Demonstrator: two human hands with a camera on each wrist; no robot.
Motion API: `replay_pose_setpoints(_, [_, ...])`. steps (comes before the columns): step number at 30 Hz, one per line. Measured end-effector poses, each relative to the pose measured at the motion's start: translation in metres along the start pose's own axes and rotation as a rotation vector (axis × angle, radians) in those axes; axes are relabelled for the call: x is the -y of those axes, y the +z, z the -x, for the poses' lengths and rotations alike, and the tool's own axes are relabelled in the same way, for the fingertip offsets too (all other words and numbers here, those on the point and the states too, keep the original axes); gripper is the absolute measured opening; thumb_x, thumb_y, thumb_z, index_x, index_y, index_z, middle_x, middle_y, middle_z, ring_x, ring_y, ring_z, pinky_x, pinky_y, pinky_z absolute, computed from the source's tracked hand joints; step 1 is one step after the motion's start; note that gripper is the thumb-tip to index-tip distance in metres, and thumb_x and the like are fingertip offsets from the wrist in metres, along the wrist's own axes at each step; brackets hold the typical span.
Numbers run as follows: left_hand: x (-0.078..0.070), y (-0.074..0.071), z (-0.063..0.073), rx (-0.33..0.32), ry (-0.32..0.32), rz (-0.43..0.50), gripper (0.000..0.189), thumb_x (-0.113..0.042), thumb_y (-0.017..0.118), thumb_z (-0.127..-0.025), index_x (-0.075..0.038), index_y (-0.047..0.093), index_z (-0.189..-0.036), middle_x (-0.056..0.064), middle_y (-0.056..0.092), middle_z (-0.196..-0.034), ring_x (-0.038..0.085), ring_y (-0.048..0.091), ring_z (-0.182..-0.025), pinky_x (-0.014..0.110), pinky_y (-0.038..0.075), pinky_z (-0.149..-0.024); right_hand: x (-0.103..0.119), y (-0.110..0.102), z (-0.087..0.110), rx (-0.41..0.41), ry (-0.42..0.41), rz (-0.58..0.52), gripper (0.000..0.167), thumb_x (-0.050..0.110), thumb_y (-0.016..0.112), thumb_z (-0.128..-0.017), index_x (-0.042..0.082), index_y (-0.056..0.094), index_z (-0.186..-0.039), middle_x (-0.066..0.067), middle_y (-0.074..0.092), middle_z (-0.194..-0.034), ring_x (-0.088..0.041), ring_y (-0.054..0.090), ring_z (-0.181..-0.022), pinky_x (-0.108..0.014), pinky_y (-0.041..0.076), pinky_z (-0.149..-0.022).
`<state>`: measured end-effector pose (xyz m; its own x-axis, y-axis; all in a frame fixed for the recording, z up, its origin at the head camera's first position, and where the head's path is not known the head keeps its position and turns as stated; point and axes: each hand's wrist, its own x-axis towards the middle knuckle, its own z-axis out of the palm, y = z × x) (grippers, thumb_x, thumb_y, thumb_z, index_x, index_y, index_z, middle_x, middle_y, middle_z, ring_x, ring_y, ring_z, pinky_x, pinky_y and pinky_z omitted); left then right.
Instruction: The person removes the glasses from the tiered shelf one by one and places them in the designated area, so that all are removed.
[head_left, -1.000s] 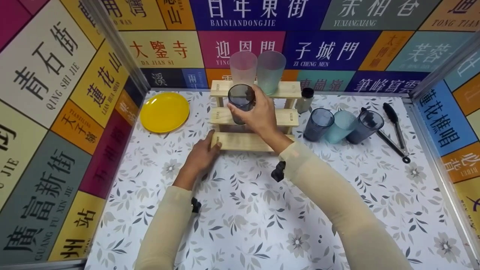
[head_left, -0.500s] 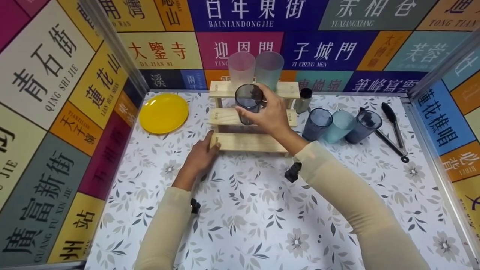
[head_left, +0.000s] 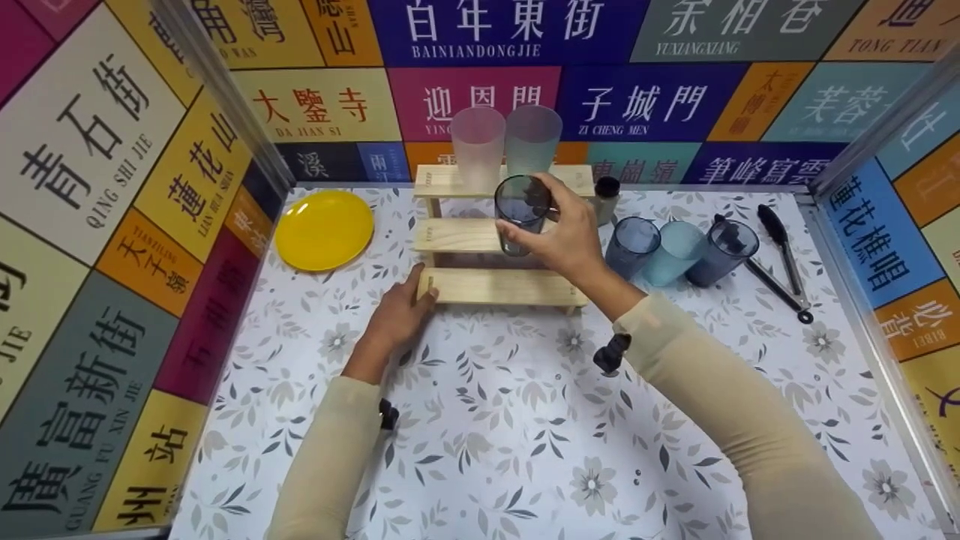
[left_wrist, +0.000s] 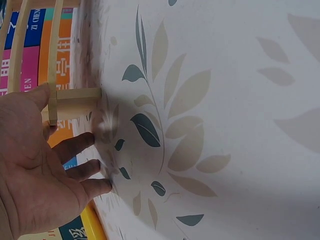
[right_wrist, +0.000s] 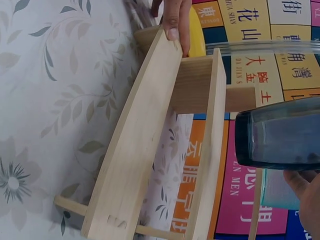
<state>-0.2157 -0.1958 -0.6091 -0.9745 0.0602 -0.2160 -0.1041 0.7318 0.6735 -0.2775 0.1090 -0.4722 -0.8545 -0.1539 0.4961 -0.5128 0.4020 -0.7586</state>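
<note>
Three steps on the wooden rack (head_left: 501, 286), which stands mid-worktop toward the back wall. Right hand (head_left: 564, 238) grips a dark cup (head_left: 521, 211), fingers curled round its side, holding it upright in the air above the middle step, right of centre; in the right wrist view the cup (right_wrist: 277, 139) is clear of the wood. Left hand (head_left: 397, 313) rests against the left end of the bottom step, thumb on the board, other fingers straight on the worktop (head_left: 525, 435); it holds nothing.

Cups, six in all:
- two on the top step, a pink cup (head_left: 477, 148) and a pale green cup (head_left: 532, 139), side by side, touching or nearly so
- one in the right hand
- three on the worktop right of the rack, in a close row: grey cup (head_left: 631, 246), light blue cup (head_left: 675, 251), second dark cup (head_left: 723, 250), all leaning; whether they touch I cannot tell

The cups whose insides are visible look empty.

One small bottle (head_left: 604, 199) with a black cap stands just behind the rack's right end. One pair of black tongs (head_left: 780, 259) lies near the right wall, just beside the cup row. One yellow plate (head_left: 324, 229) sits bare, back left, near the left wall.

Open room: the whole front half of the worktop, crossed only by the forearms. Middle and bottom steps are bare. Walls close in on the left, back and right.
</note>
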Motion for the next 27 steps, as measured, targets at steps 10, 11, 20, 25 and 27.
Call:
replay_pose_setpoints(10, [0.000, 0.001, 0.000, -0.004, 0.008, 0.008, 0.076, -0.058, 0.044, -0.116, -0.023, 0.020, -0.179, 0.031, 0.042, -0.172, 0.052, 0.038, -0.162, 0.069, 0.033, -0.129, -0.009, -0.023, 0.009, -0.015, 0.001, 0.012, 0.080, 0.041, 0.102, -0.080, 0.008, 0.069, -0.145, -0.015, 0.080, -0.126, -0.030, 0.081, -0.114, -0.045, 0.067, -0.093])
replay_pose_setpoints(11, [0.000, 0.001, 0.000, -0.005, 0.011, 0.008, 0.076, -0.057, 0.044, -0.116, -0.023, 0.020, -0.179, 0.031, 0.042, -0.172, 0.052, 0.039, -0.161, 0.069, 0.033, -0.129, -0.009, -0.025, 0.010, -0.019, 0.004, 0.018, 0.080, 0.041, 0.102, -0.080, 0.008, 0.070, -0.144, -0.015, 0.080, -0.125, -0.030, 0.081, -0.113, -0.044, 0.067, -0.093])
replay_pose_setpoints(20, [0.000, 0.000, -0.001, -0.009, 0.034, 0.007, 0.074, -0.054, 0.045, -0.117, -0.021, 0.021, -0.179, 0.033, 0.048, -0.166, 0.052, 0.046, -0.156, 0.069, 0.037, -0.127, -0.014, -0.046, 0.018, -0.046, 0.006, 0.067, 0.079, 0.040, 0.102, -0.080, 0.009, 0.070, -0.145, -0.014, 0.080, -0.124, -0.028, 0.082, -0.110, -0.037, 0.066, -0.091])
replay_pose_setpoints(25, [-0.001, -0.001, -0.001, -0.011, 0.040, 0.001, 0.073, -0.052, 0.046, -0.117, -0.019, 0.022, -0.179, 0.032, 0.055, -0.160, 0.051, 0.051, -0.152, 0.068, 0.040, -0.124, -0.017, -0.058, 0.024, -0.054, 0.001, 0.088, 0.078, 0.039, 0.102, -0.081, 0.010, 0.070, -0.146, -0.013, 0.080, -0.124, -0.030, 0.082, -0.108, -0.021, 0.063, -0.087])
replay_pose_setpoints(27, [-0.001, -0.001, -0.001, -0.009, 0.033, 0.005, 0.074, -0.052, 0.046, -0.117, -0.019, 0.022, -0.179, 0.032, 0.054, -0.160, 0.050, 0.051, -0.152, 0.067, 0.040, -0.124, -0.019, -0.062, 0.026, -0.050, 0.000, 0.077, 0.077, 0.039, 0.102, -0.081, 0.010, 0.070, -0.145, -0.014, 0.080, -0.123, -0.030, 0.082, -0.109, -0.018, 0.062, -0.087])
